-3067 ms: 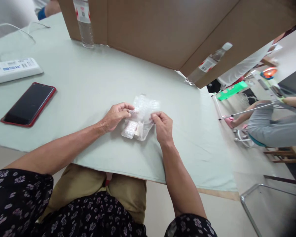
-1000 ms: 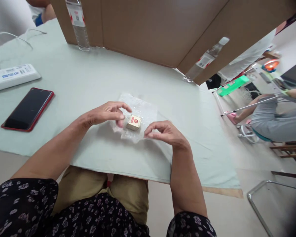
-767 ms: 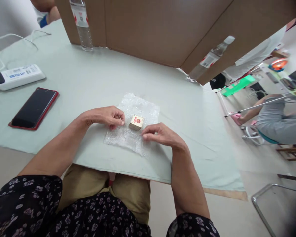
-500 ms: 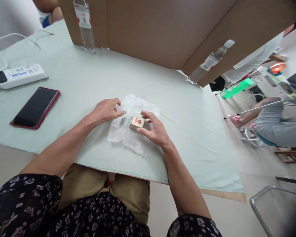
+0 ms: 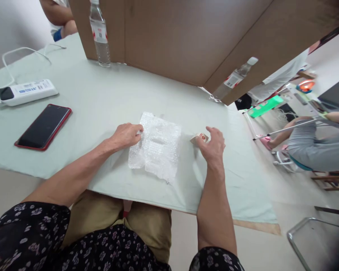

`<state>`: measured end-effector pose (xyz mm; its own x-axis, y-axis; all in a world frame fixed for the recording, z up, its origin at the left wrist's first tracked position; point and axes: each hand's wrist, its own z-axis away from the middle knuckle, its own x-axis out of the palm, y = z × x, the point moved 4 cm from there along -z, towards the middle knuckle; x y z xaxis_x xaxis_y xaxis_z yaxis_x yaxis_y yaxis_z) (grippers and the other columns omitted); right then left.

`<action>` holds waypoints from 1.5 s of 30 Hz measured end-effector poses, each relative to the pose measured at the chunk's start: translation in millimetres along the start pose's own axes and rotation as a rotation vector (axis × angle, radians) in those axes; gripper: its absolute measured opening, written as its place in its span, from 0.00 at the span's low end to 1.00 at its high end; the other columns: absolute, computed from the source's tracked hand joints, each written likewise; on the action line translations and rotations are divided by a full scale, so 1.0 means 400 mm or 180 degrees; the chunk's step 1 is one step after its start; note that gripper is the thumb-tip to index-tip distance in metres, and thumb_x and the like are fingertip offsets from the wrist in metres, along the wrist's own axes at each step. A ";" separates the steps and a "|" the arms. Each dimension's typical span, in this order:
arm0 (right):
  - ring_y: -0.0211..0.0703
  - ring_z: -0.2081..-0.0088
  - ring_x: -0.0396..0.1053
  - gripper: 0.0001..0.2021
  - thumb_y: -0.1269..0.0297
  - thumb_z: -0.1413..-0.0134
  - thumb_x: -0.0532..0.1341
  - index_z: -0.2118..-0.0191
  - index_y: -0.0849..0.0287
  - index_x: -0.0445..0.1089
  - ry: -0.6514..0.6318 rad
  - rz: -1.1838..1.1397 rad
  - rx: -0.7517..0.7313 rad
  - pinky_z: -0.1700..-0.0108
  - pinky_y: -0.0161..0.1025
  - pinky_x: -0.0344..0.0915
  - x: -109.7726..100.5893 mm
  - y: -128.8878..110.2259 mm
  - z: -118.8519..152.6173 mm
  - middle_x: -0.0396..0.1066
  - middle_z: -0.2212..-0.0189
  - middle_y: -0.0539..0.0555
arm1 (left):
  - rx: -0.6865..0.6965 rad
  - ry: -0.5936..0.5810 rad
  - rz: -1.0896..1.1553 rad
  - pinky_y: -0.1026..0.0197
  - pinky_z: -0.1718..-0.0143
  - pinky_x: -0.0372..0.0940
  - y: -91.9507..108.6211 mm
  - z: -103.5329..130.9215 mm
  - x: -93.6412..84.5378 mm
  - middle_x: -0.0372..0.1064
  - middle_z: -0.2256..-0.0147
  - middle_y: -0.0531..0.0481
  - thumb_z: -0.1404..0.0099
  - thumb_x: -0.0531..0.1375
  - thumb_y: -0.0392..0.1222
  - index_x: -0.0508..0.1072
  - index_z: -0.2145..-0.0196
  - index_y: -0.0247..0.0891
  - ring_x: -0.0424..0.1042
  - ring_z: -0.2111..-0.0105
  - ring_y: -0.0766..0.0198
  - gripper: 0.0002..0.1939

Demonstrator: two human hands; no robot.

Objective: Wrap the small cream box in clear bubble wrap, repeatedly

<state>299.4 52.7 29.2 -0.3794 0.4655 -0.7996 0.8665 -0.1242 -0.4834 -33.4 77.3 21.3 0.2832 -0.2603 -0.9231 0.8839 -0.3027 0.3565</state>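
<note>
A sheet of clear bubble wrap (image 5: pixel 161 146) lies spread on the cloth before me. My left hand (image 5: pixel 126 134) is closed on its upper left edge, fingers pinched together. To the right of the wrap, my right hand (image 5: pixel 214 146) has its thumb and fingers around a small cream box (image 5: pixel 201 137) with a red print. The box looks tilted and partly covered by the thumb; its far side is hidden by the hand.
A phone (image 5: pixel 43 128) and a white power strip (image 5: pixel 29 92) with a cable lie at left. A cardboard panel (image 5: pixel 164 41) stands at the back, with water bottles (image 5: pixel 101 45) against it. A seated person (image 5: pixel 313 145) is at right.
My right hand has carried the small box off the bubble wrap to the right. My left hand has closed on the wrap's edge.
</note>
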 end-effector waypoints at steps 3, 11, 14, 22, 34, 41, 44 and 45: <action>0.59 0.39 0.66 0.21 0.56 0.44 0.60 0.46 0.54 0.70 0.0069 -0.0480 -0.0797 0.39 0.64 0.62 0.000 -0.095 0.042 0.69 0.42 0.62 | 0.0013 0.0041 -0.0032 0.57 0.63 0.63 0.000 0.000 0.000 0.77 0.71 0.50 0.37 0.53 0.35 0.76 0.50 0.41 0.76 0.63 0.54 0.20; 0.63 0.27 0.49 0.46 0.40 0.50 0.68 0.30 0.52 0.56 -0.2472 -0.0018 -0.1604 0.29 0.64 0.49 0.113 -0.166 0.137 0.51 0.27 0.63 | 0.0004 0.0222 -0.0202 0.54 0.60 0.66 -0.005 -0.009 0.010 0.79 0.64 0.48 0.34 0.51 0.35 0.75 0.46 0.43 0.77 0.58 0.51 0.22; 0.61 0.27 0.48 0.46 0.42 0.48 0.68 0.29 0.53 0.55 -0.2432 0.0035 -0.1539 0.28 0.62 0.47 0.112 -0.133 0.118 0.51 0.27 0.62 | -0.0024 0.0314 -0.0322 0.53 0.61 0.67 -0.014 -0.013 0.020 0.79 0.61 0.47 0.35 0.53 0.37 0.75 0.48 0.43 0.77 0.58 0.50 0.20; 0.61 0.27 0.50 0.40 0.43 0.45 0.66 0.30 0.47 0.57 -0.2031 -0.0191 -0.1590 0.30 0.64 0.52 0.061 -0.149 0.108 0.53 0.28 0.58 | 0.1276 0.1186 0.0035 0.50 0.51 0.68 0.042 0.016 0.011 0.75 0.55 0.40 0.31 0.54 0.40 0.78 0.55 0.37 0.72 0.52 0.51 0.14; 0.62 0.37 0.64 0.25 0.52 0.44 0.64 0.42 0.54 0.69 -0.0545 -0.0080 -0.0937 0.36 0.64 0.59 0.010 -0.064 0.039 0.68 0.39 0.63 | 0.1338 -0.0144 -0.0165 0.44 0.31 0.48 0.052 0.019 0.067 0.53 0.31 0.37 0.40 0.63 0.64 0.56 0.31 0.40 0.51 0.30 0.41 0.47; 0.62 0.53 0.72 0.27 0.58 0.53 0.64 0.44 0.57 0.69 -0.0819 0.0296 -0.0050 0.48 0.66 0.66 0.009 0.062 0.002 0.76 0.51 0.63 | 0.1377 -0.0020 0.0113 0.43 0.33 0.49 0.051 0.016 0.046 0.57 0.33 0.37 0.38 0.61 0.62 0.56 0.32 0.38 0.54 0.32 0.41 0.43; 0.55 0.57 0.73 0.24 0.56 0.51 0.64 0.47 0.55 0.70 -0.0610 -0.0295 -0.0346 0.50 0.59 0.69 -0.003 -0.002 0.014 0.77 0.54 0.58 | 0.1397 0.0058 0.0173 0.42 0.33 0.50 0.051 0.014 0.037 0.60 0.35 0.38 0.37 0.61 0.59 0.57 0.32 0.41 0.55 0.33 0.41 0.41; 0.53 0.57 0.74 0.25 0.56 0.51 0.65 0.46 0.54 0.70 -0.0602 -0.0534 -0.0474 0.50 0.56 0.70 -0.002 -0.037 0.026 0.77 0.53 0.57 | 0.1393 0.0047 0.0172 0.42 0.33 0.50 0.050 0.013 0.037 0.60 0.35 0.39 0.37 0.61 0.59 0.56 0.32 0.41 0.55 0.33 0.41 0.41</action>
<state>283.6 45.2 33.6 -0.5631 0.2952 -0.7718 0.8192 0.0771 -0.5682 -13.6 62.5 15.7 0.3327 -0.2744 -0.9022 0.6275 -0.6497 0.4290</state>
